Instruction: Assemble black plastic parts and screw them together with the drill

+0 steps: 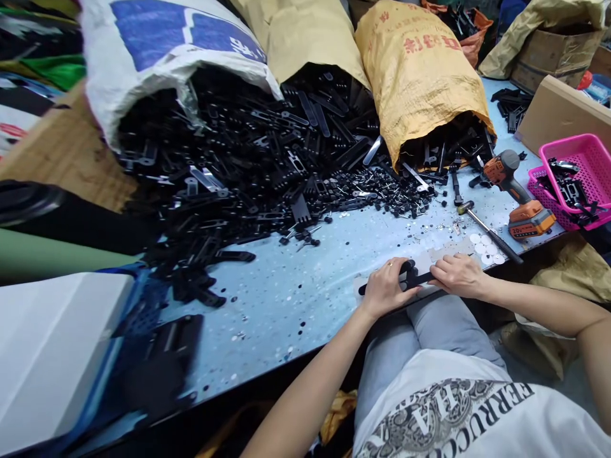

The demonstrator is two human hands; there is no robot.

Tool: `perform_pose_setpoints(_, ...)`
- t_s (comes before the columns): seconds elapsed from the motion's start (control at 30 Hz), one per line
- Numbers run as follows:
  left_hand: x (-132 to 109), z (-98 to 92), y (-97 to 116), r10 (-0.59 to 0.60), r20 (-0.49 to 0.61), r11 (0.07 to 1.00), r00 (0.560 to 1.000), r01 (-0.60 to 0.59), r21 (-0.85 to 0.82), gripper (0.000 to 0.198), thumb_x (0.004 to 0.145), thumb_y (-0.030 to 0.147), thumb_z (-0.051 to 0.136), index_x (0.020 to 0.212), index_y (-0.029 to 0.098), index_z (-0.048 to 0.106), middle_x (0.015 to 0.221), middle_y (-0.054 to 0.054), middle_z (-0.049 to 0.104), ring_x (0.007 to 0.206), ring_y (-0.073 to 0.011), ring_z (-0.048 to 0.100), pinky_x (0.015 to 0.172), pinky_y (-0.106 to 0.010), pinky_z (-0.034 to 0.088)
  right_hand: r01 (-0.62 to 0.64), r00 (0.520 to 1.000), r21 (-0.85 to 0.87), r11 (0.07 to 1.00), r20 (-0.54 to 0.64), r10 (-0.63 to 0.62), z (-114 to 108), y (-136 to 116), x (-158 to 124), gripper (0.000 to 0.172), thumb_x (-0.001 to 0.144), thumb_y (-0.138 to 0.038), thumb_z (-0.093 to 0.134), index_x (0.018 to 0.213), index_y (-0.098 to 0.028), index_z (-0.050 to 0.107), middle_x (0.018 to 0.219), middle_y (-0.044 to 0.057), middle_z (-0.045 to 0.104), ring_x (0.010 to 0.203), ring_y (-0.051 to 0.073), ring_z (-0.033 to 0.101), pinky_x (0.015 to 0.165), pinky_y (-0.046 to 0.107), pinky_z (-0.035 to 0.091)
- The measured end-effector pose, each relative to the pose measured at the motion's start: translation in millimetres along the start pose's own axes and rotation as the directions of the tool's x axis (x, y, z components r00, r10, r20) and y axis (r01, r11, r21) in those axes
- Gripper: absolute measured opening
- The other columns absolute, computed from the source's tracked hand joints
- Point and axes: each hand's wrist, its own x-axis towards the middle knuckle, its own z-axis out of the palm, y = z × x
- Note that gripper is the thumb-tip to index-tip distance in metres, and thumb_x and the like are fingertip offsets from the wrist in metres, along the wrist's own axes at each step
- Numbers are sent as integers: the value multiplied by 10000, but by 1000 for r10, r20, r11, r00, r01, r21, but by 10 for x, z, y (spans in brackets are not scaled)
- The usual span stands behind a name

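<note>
1. The left hand (pixel 383 287) holds a long black part (pixel 422 278) at the near edge of the blue worktable (pixel 267 286). The fingers curl over the part; the thumb extends toward the right hand.
2. The right hand (pixel 459 276) grips the same part near its right end, fingers drawn together. The exact fingertip contact is too small to tell.
3. The black part lies roughly parallel to the table edge, in front of the person's lap. One end protrudes to the left of the left hand.
4. A group of white discs (pixel 483 244) lies just beyond the right hand.
5. A hammer (pixel 496 238) lies beside the discs, its handle pointing toward the person.
6. An orange-and-black power tool (pixel 516 191) is located right of the hammer, near a pink basket (pixel 573 150) containing black parts.
7. A large heap of black parts (pixel 248 172) covers the far left of the table, at the mouths of a white sack (pixel 138 76) and a tan sack (pixel 310 38).
8. A yellow sack (pixel 424 83) lies open to their right, with similar parts inside.
</note>
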Motion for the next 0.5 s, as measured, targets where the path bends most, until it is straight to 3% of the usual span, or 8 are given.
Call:
perform_pose_setpoints(0.23, 153, -114, -41, -58, 127, 995, 990, 68, -72, 643, 641, 645, 625, 1072, 186, 494, 1000, -59, 646, 904, -237, 624, 759, -330, 470, 95, 995, -1, 995, -13, -95, -86, 147, 137, 415, 954, -469, 338, 820, -159, 579, 736, 66, 588, 668, 148, 535, 573, 279, 288)
perform_pose_setpoints(0.5, -23, -21, -76, 22, -143, 998, 989, -31, -58, 594, 676, 597, 622, 1083, 188, 482, 997, -87, 644, 909, -234, 629, 790, -334, 489, 230, 973, -164, 959, 77, -220, -275, 21, 179, 340, 987, -294, 282, 877, -122, 554, 785, 88, 600, 737, 169, 542, 578, 290, 295)
